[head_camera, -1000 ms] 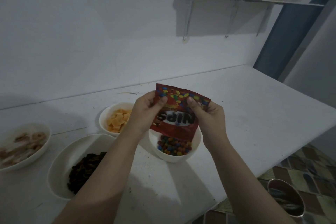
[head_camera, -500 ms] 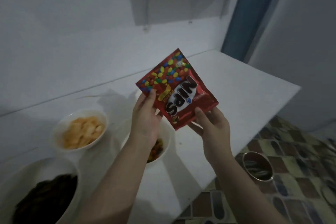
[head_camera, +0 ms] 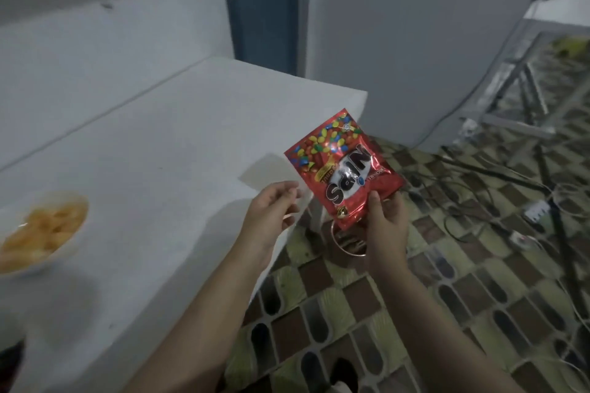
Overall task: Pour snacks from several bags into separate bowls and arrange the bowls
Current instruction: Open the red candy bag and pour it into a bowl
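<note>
Since half a second ago the left hand (head_camera: pixel 271 214) has let go of the red Nips candy bag (head_camera: pixel 344 169), and the bag has travelled rightward, off the white counter (head_camera: pixel 178 150) and out past its corner, over the tiled floor (head_camera: pixel 415 313). The view has swung right with it, so the bowl of coloured candies is out of frame.

The right hand (head_camera: pixel 384 226) alone holds the bag, thumb pinching its lower edge against the fingers behind; the bag stands upside down and tilted, its printed face toward the camera. The left hand hangs just left of the bag, apart from it, fingers loosely curled and holding nothing.

Below the right hand a round metal container (head_camera: pixel 348 242) sits on the floor, mostly hidden. On the counter at far left stands a white bowl of yellow chips (head_camera: pixel 41 233), blurred. Cables (head_camera: pixel 498 169) trail across the floor at right.
</note>
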Demonstrator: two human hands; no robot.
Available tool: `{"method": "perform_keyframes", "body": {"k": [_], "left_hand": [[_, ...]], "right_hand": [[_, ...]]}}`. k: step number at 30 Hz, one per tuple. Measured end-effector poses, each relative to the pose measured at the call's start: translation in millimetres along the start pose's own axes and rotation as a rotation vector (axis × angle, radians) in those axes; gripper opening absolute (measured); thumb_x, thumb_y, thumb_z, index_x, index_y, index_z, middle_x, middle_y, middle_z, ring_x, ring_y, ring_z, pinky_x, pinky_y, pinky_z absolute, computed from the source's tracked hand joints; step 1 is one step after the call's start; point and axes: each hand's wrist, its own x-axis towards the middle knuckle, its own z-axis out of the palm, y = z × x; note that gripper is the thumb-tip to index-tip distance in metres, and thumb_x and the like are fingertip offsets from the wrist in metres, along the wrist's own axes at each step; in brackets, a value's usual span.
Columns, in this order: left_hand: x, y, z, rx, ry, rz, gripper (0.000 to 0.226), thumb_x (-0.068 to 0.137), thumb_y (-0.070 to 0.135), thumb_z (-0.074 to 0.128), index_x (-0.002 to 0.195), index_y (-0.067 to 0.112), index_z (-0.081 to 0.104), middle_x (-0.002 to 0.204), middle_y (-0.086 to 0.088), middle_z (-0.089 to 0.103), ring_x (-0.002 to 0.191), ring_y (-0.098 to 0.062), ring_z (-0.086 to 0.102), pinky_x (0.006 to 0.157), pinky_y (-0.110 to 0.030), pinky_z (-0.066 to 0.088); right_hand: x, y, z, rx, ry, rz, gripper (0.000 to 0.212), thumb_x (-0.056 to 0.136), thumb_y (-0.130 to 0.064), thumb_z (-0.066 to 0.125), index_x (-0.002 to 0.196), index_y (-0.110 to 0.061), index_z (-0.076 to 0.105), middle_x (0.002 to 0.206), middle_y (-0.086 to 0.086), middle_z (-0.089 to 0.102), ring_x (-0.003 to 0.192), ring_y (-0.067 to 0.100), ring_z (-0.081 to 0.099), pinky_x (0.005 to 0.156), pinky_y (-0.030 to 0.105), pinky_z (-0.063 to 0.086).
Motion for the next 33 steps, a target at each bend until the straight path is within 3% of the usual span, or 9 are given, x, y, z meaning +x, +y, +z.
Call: {"method": "perform_keyframes", "body": {"k": [3,7,9,13,16,20,27,30,33], "left_hand": [[39.2,-17.3,53.3,0.026,-0.03,-0.057,0.015,0.098,0.015,0.055,0.094,0.016,0.069,0.085,-0.001,0.066,0.077,-0.015,0.058,0.074,-0.033,0.048],[92.1,-50.5,116.3,0.067,-0.027,-0.132,0.015,0.097,0.013,0.056,0.091,0.018,0.068,0.077,0.003,0.065,0.072,-0.012,0.056,0.068,-0.029,0.045],[116.0,-68.8,141.2,0.105,-0.019,-0.185,0.013,0.097,0.014,0.056,0.094,0.018,0.068,0.081,0.003,0.066,0.074,-0.012,0.057,0.065,-0.025,0.045],[163.1,-110.9,170.6,0.149,-0.006,-0.286,0.013,0.097,0.015,0.056,0.103,0.017,0.067,0.093,0.001,0.068,0.079,-0.011,0.058,0.063,-0.023,0.045],[203.4,-156.3,181.9,0.189,0.012,-0.337,0.015,0.096,0.016,0.056,0.108,0.017,0.066,0.094,0.001,0.067,0.08,-0.011,0.058,0.063,-0.023,0.044],[264.6,-243.3,188.3,0.194,0.016,-0.376,0.016,0.096,0.017,0.056,0.11,0.016,0.065,0.097,0.001,0.067,0.081,-0.011,0.058,0.068,-0.025,0.048],[352.9,-405.0,182.0,0.214,0.055,-0.344,0.015,0.097,0.017,0.056,0.108,0.018,0.065,0.094,0.005,0.067,0.08,-0.009,0.059,0.067,-0.023,0.047],[373.1,-448.4,177.6,0.225,0.076,-0.341,0.015,0.096,0.016,0.056,0.108,0.017,0.065,0.094,0.003,0.067,0.078,-0.009,0.059,0.064,-0.021,0.046],[380.0,-462.7,176.3,0.236,0.065,-0.332,0.017,0.097,0.017,0.056,0.111,0.016,0.065,0.093,0.003,0.067,0.079,-0.008,0.059,0.063,-0.02,0.046]], "right_hand": [[63.1,8.7,-43.1,-0.007,0.099,0.062,0.016,0.101,-0.024,0.054,0.112,-0.033,0.062,0.105,-0.001,0.074,0.097,0.024,0.073,0.081,0.057,0.059],[129.9,33.5,-93.5,-0.031,0.192,0.179,0.024,0.103,-0.022,0.051,0.098,-0.044,0.06,0.111,0.005,0.07,0.098,0.029,0.072,0.074,0.053,0.061],[157.3,55.0,-113.7,-0.071,0.221,0.257,0.025,0.103,-0.021,0.05,0.098,-0.043,0.059,0.112,0.007,0.069,0.095,0.029,0.072,0.074,0.053,0.061],[206.8,113.4,-140.0,-0.188,0.271,0.411,0.023,0.102,-0.018,0.051,0.122,-0.024,0.057,0.112,0.01,0.068,0.094,0.032,0.071,0.069,0.054,0.062],[247.7,178.3,-150.8,-0.371,0.279,0.473,0.021,0.096,-0.024,0.051,0.109,-0.036,0.061,0.11,0.008,0.068,0.094,0.032,0.07,0.066,0.053,0.062],[303.9,279.2,-159.7,-0.566,0.261,0.515,0.039,0.093,-0.02,0.05,0.131,-0.026,0.055,0.115,0.007,0.067,0.101,0.031,0.067,0.082,0.051,0.059],[377.8,451.1,-162.2,-0.677,0.247,0.541,0.032,0.096,-0.009,0.048,0.127,-0.007,0.057,0.116,0.009,0.063,0.111,0.032,0.061,0.093,0.042,0.052],[397.0,500.4,-162.0,-0.692,0.274,0.56,0.028,0.098,-0.019,0.051,0.122,-0.007,0.06,0.118,0.013,0.066,0.109,0.032,0.062,0.088,0.039,0.05],[404.5,515.3,-158.4,-0.71,0.239,0.563,0.048,0.098,-0.041,0.053,0.126,-0.002,0.057,0.12,0.018,0.064,0.113,0.037,0.06,0.094,0.044,0.052]]}}
